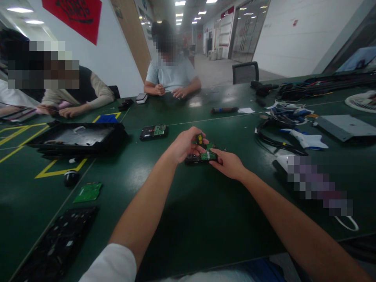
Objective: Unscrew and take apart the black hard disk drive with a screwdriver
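In the middle of the green table lies a small black device with a green circuit board (205, 156) on its top. My left hand (188, 145) is closed above its left part, fingers curled round a black-and-yellow tool (200, 139). The tool looks like a short screwdriver handle; its lower end is hidden by the fingers. At the device's right end, my right hand (230, 162) grips the edge, thumb and fingers against it. A similar black device with a green board (153, 132) lies farther back, left of my hands.
A black open casing (79, 135) stands at the left. Nearer are a loose green circuit board (88, 192) and a black panel (60, 243). Cables (289, 113), a grey metal box (348, 127) and a blurred long object (317, 182) lie right. Co-workers sit across the table.
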`<action>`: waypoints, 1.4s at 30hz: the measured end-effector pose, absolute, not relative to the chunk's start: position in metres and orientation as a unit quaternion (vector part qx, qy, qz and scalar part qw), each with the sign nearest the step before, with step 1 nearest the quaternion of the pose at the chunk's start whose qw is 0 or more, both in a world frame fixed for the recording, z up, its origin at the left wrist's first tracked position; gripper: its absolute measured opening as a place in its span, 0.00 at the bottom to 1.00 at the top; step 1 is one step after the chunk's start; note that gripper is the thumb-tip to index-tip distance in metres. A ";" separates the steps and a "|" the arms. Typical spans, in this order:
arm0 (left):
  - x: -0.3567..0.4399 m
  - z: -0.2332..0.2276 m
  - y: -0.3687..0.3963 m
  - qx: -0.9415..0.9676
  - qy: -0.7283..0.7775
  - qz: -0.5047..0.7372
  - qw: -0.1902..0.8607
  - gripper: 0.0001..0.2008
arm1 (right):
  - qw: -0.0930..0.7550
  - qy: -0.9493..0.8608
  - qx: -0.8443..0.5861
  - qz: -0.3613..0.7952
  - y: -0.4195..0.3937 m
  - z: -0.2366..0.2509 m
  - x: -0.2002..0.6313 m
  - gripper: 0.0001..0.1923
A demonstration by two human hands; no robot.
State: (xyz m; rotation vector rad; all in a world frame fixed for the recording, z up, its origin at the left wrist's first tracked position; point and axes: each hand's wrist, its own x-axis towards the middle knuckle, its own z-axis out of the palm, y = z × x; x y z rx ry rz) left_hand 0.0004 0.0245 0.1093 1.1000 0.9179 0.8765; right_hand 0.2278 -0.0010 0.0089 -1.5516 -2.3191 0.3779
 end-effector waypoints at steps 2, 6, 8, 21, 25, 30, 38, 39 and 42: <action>0.001 0.109 0.024 0.474 0.407 0.393 0.674 0.13 | 0.166 -0.814 -0.541 0.131 -0.001 0.008 0.228 0.30; 0.001 0.109 0.025 0.506 0.424 0.403 0.634 0.14 | 0.168 -0.812 -0.544 0.128 0.000 0.007 0.228 0.30; 0.000 0.110 0.026 0.524 0.429 0.402 0.616 0.15 | 0.167 -0.812 -0.543 0.131 0.000 0.007 0.228 0.29; 0.002 0.109 0.025 0.503 0.418 0.404 0.640 0.12 | 0.158 -0.816 -0.542 0.124 -0.001 0.008 0.228 0.30; 0.002 0.109 0.024 0.511 0.410 0.396 0.643 0.13 | 0.163 -0.812 -0.546 0.127 -0.001 0.008 0.228 0.30; 0.003 0.108 0.024 0.525 0.414 0.403 0.625 0.15 | 0.158 -0.811 -0.547 0.135 -0.002 0.012 0.227 0.29; 0.007 0.111 0.021 0.486 0.419 0.406 0.651 0.12 | 0.151 -0.813 -0.546 0.131 -0.004 0.015 0.227 0.30; 0.008 0.111 0.020 0.480 0.420 0.407 0.654 0.11 | 0.150 -0.813 -0.547 0.130 -0.004 0.015 0.226 0.30; 0.007 0.112 0.021 0.487 0.423 0.406 0.647 0.11 | 0.149 -0.812 -0.549 0.131 -0.004 0.015 0.226 0.30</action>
